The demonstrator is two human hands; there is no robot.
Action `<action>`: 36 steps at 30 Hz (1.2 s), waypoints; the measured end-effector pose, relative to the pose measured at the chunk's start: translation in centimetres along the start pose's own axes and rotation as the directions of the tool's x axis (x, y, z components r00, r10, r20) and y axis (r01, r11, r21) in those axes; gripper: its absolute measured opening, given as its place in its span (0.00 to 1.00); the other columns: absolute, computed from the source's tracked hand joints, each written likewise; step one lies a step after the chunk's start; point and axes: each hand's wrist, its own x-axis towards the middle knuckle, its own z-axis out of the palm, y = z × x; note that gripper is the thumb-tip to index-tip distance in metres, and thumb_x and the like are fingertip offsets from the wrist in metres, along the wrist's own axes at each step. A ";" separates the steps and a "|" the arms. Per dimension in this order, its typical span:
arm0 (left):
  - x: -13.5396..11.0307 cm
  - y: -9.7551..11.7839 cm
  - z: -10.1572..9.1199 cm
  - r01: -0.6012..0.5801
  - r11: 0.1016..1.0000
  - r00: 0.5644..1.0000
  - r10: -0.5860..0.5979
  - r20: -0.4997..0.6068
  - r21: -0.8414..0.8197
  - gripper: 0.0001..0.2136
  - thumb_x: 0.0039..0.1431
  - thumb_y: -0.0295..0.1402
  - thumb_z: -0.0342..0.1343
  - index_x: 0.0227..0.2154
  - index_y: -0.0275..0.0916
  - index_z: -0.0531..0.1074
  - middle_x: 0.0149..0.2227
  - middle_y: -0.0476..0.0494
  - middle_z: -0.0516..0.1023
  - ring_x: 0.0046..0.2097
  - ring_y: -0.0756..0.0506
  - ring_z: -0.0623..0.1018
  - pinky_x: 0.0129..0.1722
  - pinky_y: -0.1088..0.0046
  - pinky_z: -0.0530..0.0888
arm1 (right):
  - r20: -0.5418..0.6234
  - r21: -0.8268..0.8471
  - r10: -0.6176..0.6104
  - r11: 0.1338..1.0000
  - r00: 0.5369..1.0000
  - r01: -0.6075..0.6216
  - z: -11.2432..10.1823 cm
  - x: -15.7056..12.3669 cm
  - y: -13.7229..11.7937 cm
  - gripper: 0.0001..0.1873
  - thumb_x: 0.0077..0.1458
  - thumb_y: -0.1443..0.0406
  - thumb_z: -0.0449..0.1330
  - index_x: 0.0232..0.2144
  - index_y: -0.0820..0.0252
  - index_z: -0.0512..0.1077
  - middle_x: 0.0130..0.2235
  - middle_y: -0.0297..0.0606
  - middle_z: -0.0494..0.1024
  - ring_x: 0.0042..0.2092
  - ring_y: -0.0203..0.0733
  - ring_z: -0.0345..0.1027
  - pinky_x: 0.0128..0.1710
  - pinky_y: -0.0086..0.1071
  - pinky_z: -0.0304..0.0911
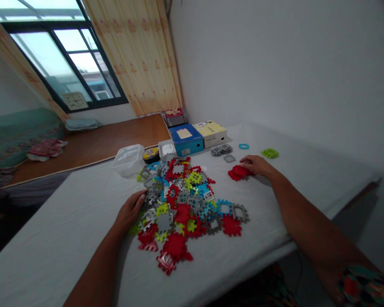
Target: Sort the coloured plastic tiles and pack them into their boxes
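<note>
A large heap of toothed, flat plastic building pieces (182,212) in red, grey, blue, lime green and white lies loose on the cloth-covered table. My left hand (132,209) rests against the heap's left edge, fingers stretched towards the grey pieces; its fingertips are partly hidden. To the right of the heap, my right hand (256,165) has its fingers closed on a small stack of red building pieces (237,172) that lies on the cloth. Behind that stack sit a grey group of pieces (222,150), a single blue frame (243,146) and a lime green group (270,153).
Along the back stand a clear plastic tub (129,160), a round black-and-yellow tin (151,155), a small white container (167,149), a blue box (186,140) and a yellow-and-white box (210,133). A white wall (275,64) borders the table's far right side.
</note>
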 end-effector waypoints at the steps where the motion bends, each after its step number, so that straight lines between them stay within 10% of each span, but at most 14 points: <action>1: 0.0 0.0 0.0 0.001 1.000 1.000 -0.001 0.004 0.001 0.32 0.59 0.57 0.41 0.51 0.36 0.73 0.54 0.36 0.76 0.56 0.38 0.74 0.59 0.58 0.67 | 0.001 0.023 -0.010 1.000 1.000 0.010 0.1 0.0 -0.1 0.13 0.52 0.61 0.62 0.40 0.59 0.78 0.38 0.41 0.82 0.39 0.43 0.75 0.40 0.32 0.67; 10: -0.1 -0.1 0.1 0.012 1.000 1.000 -0.012 -0.008 -0.025 0.32 0.58 0.59 0.43 0.50 0.39 0.74 0.53 0.38 0.77 0.55 0.38 0.75 0.59 0.56 0.68 | -0.315 0.155 -0.123 0.972 0.941 0.179 1.2 -1.3 -5.0 0.13 0.57 0.58 0.56 0.39 0.59 0.76 0.36 0.39 0.81 0.36 0.40 0.72 0.40 0.34 0.67; 13: 0.0 -0.2 0.2 0.008 0.999 1.000 -0.009 -0.016 -0.036 0.33 0.57 0.60 0.43 0.49 0.38 0.74 0.52 0.37 0.77 0.55 0.38 0.75 0.59 0.56 0.68 | -0.151 0.235 -0.368 0.888 0.917 0.395 3.3 -2.8 -8.2 0.15 0.59 0.56 0.56 0.40 0.58 0.76 0.36 0.39 0.80 0.33 0.38 0.70 0.36 0.32 0.67; 18: 0.0 -0.2 0.2 0.003 1.000 1.000 -0.003 -0.013 -0.028 0.33 0.57 0.59 0.43 0.50 0.37 0.74 0.53 0.36 0.77 0.55 0.38 0.75 0.59 0.56 0.68 | 0.129 0.352 -0.732 0.665 0.669 0.659 6.8 -4.9 -11.8 0.23 0.56 0.54 0.63 0.52 0.57 0.73 0.49 0.45 0.76 0.50 0.44 0.69 0.52 0.37 0.64; 20: 0.0 0.0 0.1 0.007 1.000 1.000 -0.007 -0.007 -0.017 0.33 0.58 0.58 0.43 0.51 0.36 0.74 0.53 0.36 0.77 0.55 0.37 0.74 0.59 0.56 0.67 | 0.150 0.355 -0.757 0.641 0.636 0.680 7.3 -5.1 -12.1 0.22 0.57 0.55 0.63 0.51 0.58 0.73 0.49 0.46 0.75 0.52 0.45 0.67 0.54 0.38 0.62; 31: 0.0 0.0 0.2 0.006 1.000 1.000 -0.007 -0.003 -0.012 0.32 0.57 0.58 0.43 0.50 0.36 0.74 0.53 0.36 0.77 0.56 0.37 0.74 0.59 0.56 0.67 | 0.055 0.429 -0.618 0.724 0.784 0.541 5.1 -3.8 -11.0 0.15 0.59 0.54 0.59 0.37 0.57 0.79 0.38 0.42 0.80 0.40 0.42 0.73 0.43 0.35 0.67; 36: 0.1 -0.3 0.1 -0.008 1.000 1.000 0.008 0.003 -0.011 0.31 0.57 0.57 0.44 0.51 0.38 0.73 0.54 0.37 0.76 0.56 0.38 0.74 0.59 0.56 0.68 | -0.158 0.295 -0.308 0.892 0.938 0.342 1.6 -1.7 -6.9 0.15 0.58 0.56 0.57 0.41 0.56 0.78 0.41 0.40 0.81 0.41 0.42 0.72 0.43 0.36 0.66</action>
